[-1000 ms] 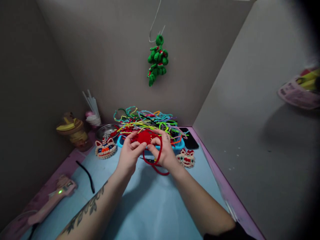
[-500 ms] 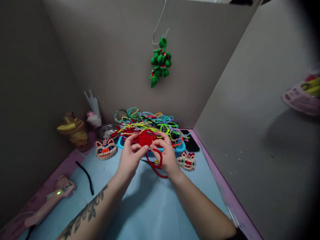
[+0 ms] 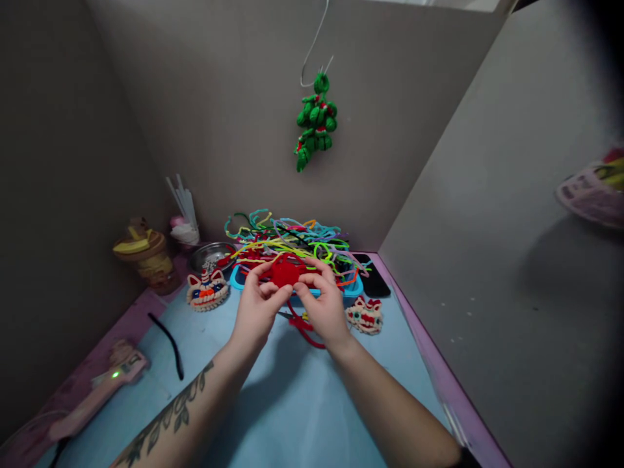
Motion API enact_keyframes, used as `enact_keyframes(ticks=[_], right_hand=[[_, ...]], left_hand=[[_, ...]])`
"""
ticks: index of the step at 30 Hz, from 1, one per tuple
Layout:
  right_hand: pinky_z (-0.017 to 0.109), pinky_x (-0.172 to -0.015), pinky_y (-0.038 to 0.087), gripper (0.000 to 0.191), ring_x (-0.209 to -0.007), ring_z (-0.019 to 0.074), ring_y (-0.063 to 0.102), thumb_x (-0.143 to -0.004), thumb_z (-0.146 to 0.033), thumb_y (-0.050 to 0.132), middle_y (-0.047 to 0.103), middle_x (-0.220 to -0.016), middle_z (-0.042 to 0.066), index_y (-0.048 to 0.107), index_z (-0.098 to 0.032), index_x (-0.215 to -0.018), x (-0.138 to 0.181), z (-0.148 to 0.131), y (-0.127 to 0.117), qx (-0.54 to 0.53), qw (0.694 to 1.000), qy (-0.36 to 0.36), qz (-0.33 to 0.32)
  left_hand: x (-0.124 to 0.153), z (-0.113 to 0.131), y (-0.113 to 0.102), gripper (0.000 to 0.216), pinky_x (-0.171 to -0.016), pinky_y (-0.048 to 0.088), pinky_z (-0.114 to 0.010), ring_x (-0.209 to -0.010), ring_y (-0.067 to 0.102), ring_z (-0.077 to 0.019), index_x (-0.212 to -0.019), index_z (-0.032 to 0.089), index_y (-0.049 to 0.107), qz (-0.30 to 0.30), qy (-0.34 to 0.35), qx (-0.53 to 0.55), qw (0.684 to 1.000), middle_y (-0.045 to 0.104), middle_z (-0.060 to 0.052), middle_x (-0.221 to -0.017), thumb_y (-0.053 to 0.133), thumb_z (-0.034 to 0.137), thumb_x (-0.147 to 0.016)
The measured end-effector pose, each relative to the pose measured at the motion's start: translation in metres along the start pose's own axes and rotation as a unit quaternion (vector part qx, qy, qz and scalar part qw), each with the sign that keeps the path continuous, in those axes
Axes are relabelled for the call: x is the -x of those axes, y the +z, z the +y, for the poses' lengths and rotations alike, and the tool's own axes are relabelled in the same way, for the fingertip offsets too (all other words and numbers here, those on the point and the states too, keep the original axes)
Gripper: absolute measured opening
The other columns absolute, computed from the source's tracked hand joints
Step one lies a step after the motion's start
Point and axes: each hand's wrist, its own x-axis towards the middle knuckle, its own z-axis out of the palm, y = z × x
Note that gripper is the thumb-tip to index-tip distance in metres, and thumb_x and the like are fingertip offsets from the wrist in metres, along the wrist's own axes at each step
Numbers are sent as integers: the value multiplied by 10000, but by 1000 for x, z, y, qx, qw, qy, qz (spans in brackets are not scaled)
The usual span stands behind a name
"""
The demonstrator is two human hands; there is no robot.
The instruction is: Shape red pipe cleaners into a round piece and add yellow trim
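Note:
Both hands hold a small round piece of red fuzzy cord (image 3: 285, 271) in front of the tray. My left hand (image 3: 259, 299) pinches its left side between thumb and fingers. On the opposite side, my right hand (image 3: 322, 299) grips the edge, its thumb close to the left thumb. A loose red tail (image 3: 308, 337) hangs from the piece down behind the right hand. Partly hidden beneath it are scissors (image 3: 286, 315) with a bit of yellow showing. The fingers cover much of the piece's rim.
A blue tray (image 3: 236, 279) heaped with colourful pipe cleaners (image 3: 292, 237) stands behind. Lion-head ornaments (image 3: 208, 292) (image 3: 365, 316) flank the hands. A metal bowl (image 3: 210, 252), lidded cup (image 3: 149, 260), black phone (image 3: 374, 279), black strip (image 3: 168, 344) and pink glue gun (image 3: 100, 390) surround the blue mat (image 3: 292, 416).
The loop of red cord that stood up by my right thumb has dropped lower. My right thumb has moved onto the front of the red piece. The camera view shifted slightly.

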Motion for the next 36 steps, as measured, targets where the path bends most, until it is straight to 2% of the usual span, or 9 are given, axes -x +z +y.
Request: enact_keyframes(ticks=[6, 12, 16, 20, 22, 26, 30, 33, 36], right_hand=[[429, -1032, 387, 80, -1211, 241, 504, -808, -258, 597, 518, -1297, 108, 646, -200, -782, 4, 0, 2, 8, 1000, -24, 16], [431, -1039, 373, 94, -1205, 247, 499, -796, -248, 586, 550, -1254, 91, 643, -208, -732, 5, 0, 2, 19, 999, -37, 26], [416, -1041, 374, 103, -1167, 241, 518, -787, -252, 589, 556, -1226, 85, 644, -209, -711, 2, 0, 0, 19, 1000, 1, 6], [385, -1035, 371, 129, -1149, 232, 533, -762, -249, 593, 568, -1184, 83, 619, -196, -647, -2, 2, 0, -19, 998, 55, 1], [368, -1017, 380, 138, -1120, 224, 545, -749, -250, 595, 580, -1134, 82, 603, -192, -624, -4, 2, 0, -48, 996, 71, 1], [376, -996, 388, 157, -1087, 228, 549, -721, -252, 605, 575, -1069, 74, 573, -194, -578, -6, 5, -1, -52, 996, 73, -1], [405, -1005, 384, 204, -1086, 238, 550, -715, -261, 608, 582, -1071, 78, 544, -189, -535, -8, 11, -2, -63, 994, 84, -35], [443, -1031, 372, 165, -1147, 258, 536, -749, -280, 606, 606, -1126, 86, 615, -188, -613, -9, 17, -2, -87, 990, 94, -53], [447, -1041, 379, 138, -1185, 249, 530, -760, -239, 581, 543, -1288, 84, 677, -208, -855, -7, 16, -2, -88, 993, 72, -37]], left_hand=[[1, 1, -1, 661, -618, 418, -228, -532, 578, -107, -1132, 175, 452, -4, -13, -3, 1000, 587, 91, -536, 797, 263, -576], [2, -1, -1, 654, -597, 416, -227, -526, 573, -108, -1136, 173, 449, -4, -11, -20, 1000, 599, 78, -558, 784, 250, -580], [-2, 0, -4, 705, -562, 393, -201, -514, 551, -98, -1169, 169, 440, -20, 2, -46, 999, 596, 75, -547, 799, 280, -573], [-6, 2, -7, 674, -425, 248, -172, -408, 421, -58, -1191, 160, 440, -28, -4, -40, 999, 557, 83, -515, 757, 391, -643], [-7, 2, -7, 677, -410, 213, -173, -400, 402, -53, -1188, 160, 437, -23, -11, -34, 999, 565, 78, -528, 757, 396, -639], [-7, 0, -7, 763, -473, 298, -182, -448, 461, -63, -1197, 155, 430, -16, -17, -40, 999, 597, 72, -557, 811, 328, -559], [-6, 0, -7, 726, -509, 330, -191, -448, 460, -63, -1188, 151, 438, -17, -10, -52, 998, 606, 70, -552, 800, 315, -581], [-7, 1, -8, 688, -496, 317, -179, -439, 442, -52, -1159, 161, 440, 4, 8, -35, 999, 602, 78, -557, 798, 294, -587], [-8, 1, -10, 665, -466, 288, -165, -441, 450, -51, -1135, 174, 442, 38, 21, -9, 999, 595, 81, -562, 801, 299, -589]])
